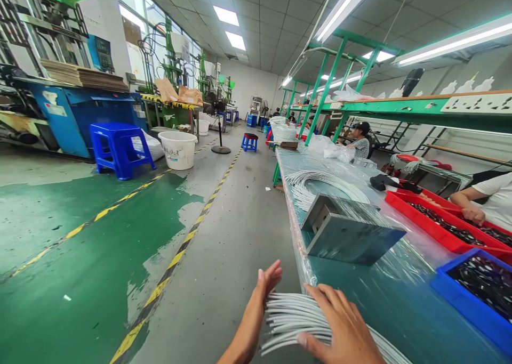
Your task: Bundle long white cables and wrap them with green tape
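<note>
A bundle of light grey cables (296, 313) lies at the front edge of the work table, with its cut ends pointing left. My left hand (256, 305) stands upright beside those ends, fingers stretched out and palm turned toward them. Across the top of the bundle lies my right hand (344, 324), its thumb on the near side and its fingers on the far side, gripping the cables. Beyond my hands, a metal block with a flat plate (356, 233) stands on the table. Behind it sits a larger coil of similar cables (308, 188).
Red trays (436, 233) and a blue tray (474, 300) of small dark parts line the table's right side. A co-worker's hand (474, 213) is at the red trays. Green shelf posts (324, 95) rise behind. A blue stool (120, 148) and white bucket (178, 151) stand left.
</note>
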Available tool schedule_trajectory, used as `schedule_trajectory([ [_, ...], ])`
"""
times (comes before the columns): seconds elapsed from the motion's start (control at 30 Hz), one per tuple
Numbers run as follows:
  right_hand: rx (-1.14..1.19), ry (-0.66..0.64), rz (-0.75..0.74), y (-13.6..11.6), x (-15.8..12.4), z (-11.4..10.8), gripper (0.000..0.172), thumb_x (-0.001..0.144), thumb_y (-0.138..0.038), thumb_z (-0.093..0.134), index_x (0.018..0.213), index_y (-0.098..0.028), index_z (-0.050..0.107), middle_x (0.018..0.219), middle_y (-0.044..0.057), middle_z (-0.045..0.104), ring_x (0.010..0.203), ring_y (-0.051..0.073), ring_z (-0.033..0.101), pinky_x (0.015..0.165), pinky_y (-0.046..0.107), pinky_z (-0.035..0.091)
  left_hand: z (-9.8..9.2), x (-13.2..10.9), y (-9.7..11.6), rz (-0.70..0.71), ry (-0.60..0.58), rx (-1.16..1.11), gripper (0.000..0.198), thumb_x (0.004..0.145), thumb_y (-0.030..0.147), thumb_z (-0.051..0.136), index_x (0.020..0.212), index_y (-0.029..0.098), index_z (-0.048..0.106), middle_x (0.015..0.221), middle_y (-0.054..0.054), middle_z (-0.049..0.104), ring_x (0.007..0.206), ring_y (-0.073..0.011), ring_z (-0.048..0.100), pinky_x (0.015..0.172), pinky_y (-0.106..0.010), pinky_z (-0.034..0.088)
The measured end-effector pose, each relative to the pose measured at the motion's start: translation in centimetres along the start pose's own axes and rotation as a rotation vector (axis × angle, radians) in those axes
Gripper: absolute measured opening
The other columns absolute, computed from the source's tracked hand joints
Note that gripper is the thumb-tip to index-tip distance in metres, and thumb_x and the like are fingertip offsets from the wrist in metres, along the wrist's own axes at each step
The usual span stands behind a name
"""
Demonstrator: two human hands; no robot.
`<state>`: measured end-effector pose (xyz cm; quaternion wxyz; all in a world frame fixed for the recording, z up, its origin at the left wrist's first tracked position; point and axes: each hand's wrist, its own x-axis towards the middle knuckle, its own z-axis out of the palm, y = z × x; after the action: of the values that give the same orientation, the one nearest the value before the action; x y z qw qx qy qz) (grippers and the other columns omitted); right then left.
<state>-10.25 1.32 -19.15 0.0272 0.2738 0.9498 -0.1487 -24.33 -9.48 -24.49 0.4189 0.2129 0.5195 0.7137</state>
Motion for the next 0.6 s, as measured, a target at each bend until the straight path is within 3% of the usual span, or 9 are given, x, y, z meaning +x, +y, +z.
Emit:
schedule_trajectory([
  [0.17,0.053,0.003,-0.040,-1.4,0.8,-1.3,0.059,0.073,-0.043,0.057,0.126,-0.019,0.048,0.122,0.008,0.052,0.114,0.028,0.041,0.094,0.041,0.033,-1.5,0.1,-2.1,-0.064,0.144,-0.208,0.066,0.082,0.062,0.018,0.132,0.023,0.037,0.135,-0.009,0.042,0.129,-0.0239,0.030,0.106,-0.043,0.017],
  [0.27,0.089,-0.037,-0.039,-2.2,1.0,-2.2,0.045,0.070,-0.037,0.060,0.112,-0.022,0.059,0.109,0.005,0.059,0.104,0.025,0.047,0.091,0.037,0.034,-0.9,-0.1,-2.5,-0.104,0.214,-0.307,0.063,0.086,0.056,0.012,0.132,0.022,0.037,0.134,-0.011,0.043,0.127,-0.0247,0.033,0.103,-0.046,0.021],
  [0.37,0.109,-0.066,-0.001,-2.6,1.1,-2.4,0.029,0.070,-0.034,0.059,0.097,-0.025,0.064,0.095,0.003,0.061,0.092,0.023,0.051,0.083,0.034,0.036,0.6,-0.6,-2.0,-0.089,0.251,-0.396,0.059,0.085,0.057,0.020,0.128,0.023,0.043,0.130,-0.010,0.048,0.124,-0.0244,0.037,0.101,-0.043,0.027],
  [0.6,0.177,-0.044,0.040,-2.4,0.5,-1.6,0.039,0.069,-0.033,0.059,0.107,-0.025,0.058,0.105,0.002,0.061,0.098,0.025,0.047,0.083,0.033,0.036,2.5,-0.9,-0.6,-0.079,0.284,-0.385,0.054,0.082,0.058,0.035,0.117,0.022,0.056,0.119,-0.008,0.057,0.112,-0.0234,0.050,0.094,-0.033,0.037],
])
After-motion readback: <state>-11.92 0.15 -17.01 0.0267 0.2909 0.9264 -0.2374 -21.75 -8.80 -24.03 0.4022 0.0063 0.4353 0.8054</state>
